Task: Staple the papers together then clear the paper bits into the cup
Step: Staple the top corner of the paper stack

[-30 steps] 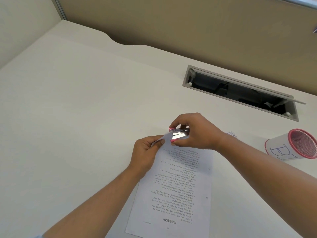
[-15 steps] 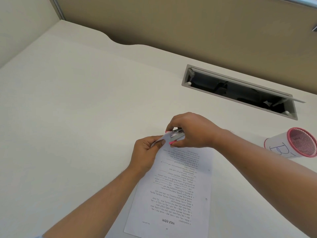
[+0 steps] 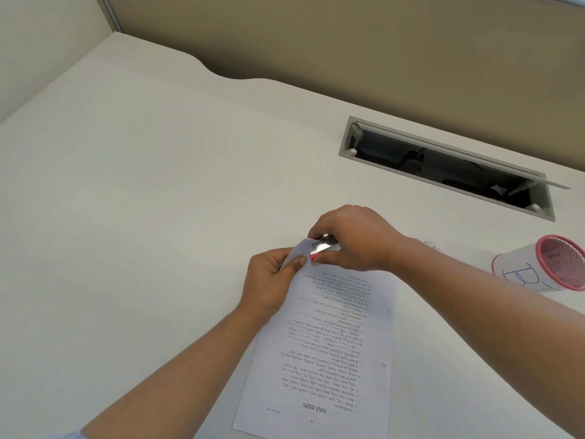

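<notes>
Printed papers (image 3: 326, 350) lie on the white desk, text upside down to me. My left hand (image 3: 272, 280) pinches their far left corner and lifts it off the desk. My right hand (image 3: 354, 239) grips a small pink and silver stapler (image 3: 324, 245), whose jaws sit over that lifted corner. A white cup (image 3: 544, 264) with a pink mesh rim and blue writing lies on its side at the right. A small pale clump of paper bits (image 3: 431, 243) shows just behind my right wrist.
A recessed cable tray (image 3: 443, 166) with its flap open is sunk into the desk at the back right. A beige partition wall (image 3: 348, 42) runs along the desk's far edge.
The stapler's jaws have come closer together on the lifted corner. Both hands stay in nearly the same place.
</notes>
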### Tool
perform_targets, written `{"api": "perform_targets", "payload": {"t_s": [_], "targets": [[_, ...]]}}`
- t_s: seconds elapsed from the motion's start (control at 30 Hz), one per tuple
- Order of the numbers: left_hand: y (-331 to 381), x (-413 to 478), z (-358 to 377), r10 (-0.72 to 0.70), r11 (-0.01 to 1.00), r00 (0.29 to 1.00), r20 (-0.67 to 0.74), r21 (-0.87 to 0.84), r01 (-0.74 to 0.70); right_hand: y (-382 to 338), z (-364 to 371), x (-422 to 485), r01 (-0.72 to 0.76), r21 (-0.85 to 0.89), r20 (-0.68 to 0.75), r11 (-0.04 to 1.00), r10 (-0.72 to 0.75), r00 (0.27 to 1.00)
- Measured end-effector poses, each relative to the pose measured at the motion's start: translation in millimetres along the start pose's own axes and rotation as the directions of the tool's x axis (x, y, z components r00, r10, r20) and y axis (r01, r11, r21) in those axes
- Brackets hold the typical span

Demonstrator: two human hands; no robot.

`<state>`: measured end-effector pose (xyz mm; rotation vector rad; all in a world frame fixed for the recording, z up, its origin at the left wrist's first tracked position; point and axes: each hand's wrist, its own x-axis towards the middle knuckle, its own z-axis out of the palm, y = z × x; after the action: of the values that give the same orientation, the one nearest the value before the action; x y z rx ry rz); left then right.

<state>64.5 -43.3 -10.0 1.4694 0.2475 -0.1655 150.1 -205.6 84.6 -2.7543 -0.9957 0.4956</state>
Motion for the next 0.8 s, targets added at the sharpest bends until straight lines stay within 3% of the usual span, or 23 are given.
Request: {"api": "perform_targets", "payload": {"t_s": [0.33, 0.53, 0.8], "targets": [[-0.2, -0.9, 0.1, -0.009, 1.0, 1.0, -0.004, 0.024, 0.009, -0.2, 9.8, 2.1, -0.036, -0.078, -0.047, 0.996, 0.032, 0.998], [4.7, -2.7, 1.4, -0.02, 0.999, 1.0, -0.017, 0.037, 0.021, -0.3, -4.6, -4.2, -0.066, 0.136, 0.045, 0.989, 0.061, 0.997], [5.0, -2.3, 2.0, -0.047, 0.999, 0.999, -0.021, 0.011, 0.047, 20.2, -21.2, -15.3, -0.136, 0.422, -0.069, 0.896, 0.181, 0.981]]}}
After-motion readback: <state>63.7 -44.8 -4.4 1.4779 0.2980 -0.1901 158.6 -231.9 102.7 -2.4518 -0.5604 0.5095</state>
